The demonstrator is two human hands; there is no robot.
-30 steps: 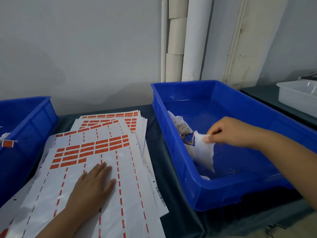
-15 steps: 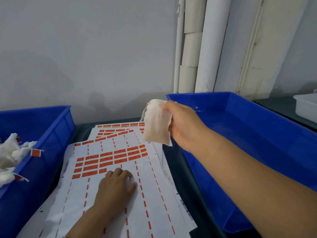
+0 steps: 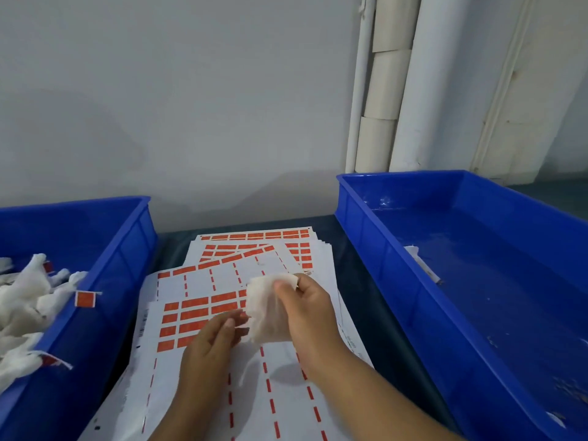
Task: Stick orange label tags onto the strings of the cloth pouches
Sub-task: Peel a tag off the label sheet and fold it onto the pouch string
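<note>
While right hand (image 3: 305, 310) grips pouch (image 3: 265, 310), string hidden

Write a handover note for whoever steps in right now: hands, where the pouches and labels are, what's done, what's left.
Right hand grips a white cloth pouch above the label sheets. Left hand touches the pouch's lower left edge; it holds no label.
Left bin holds a pile of tagged pouches, orange tags showing on their strings.
Right bin is nearly empty: one white piece lies by its left wall.
Done: the pile in the left bin.
Left: peel an orange label off the sheet, stick it onto the string of the held pouch, drop it in the left bin, then likely handle the last piece in the right bin.
</note>
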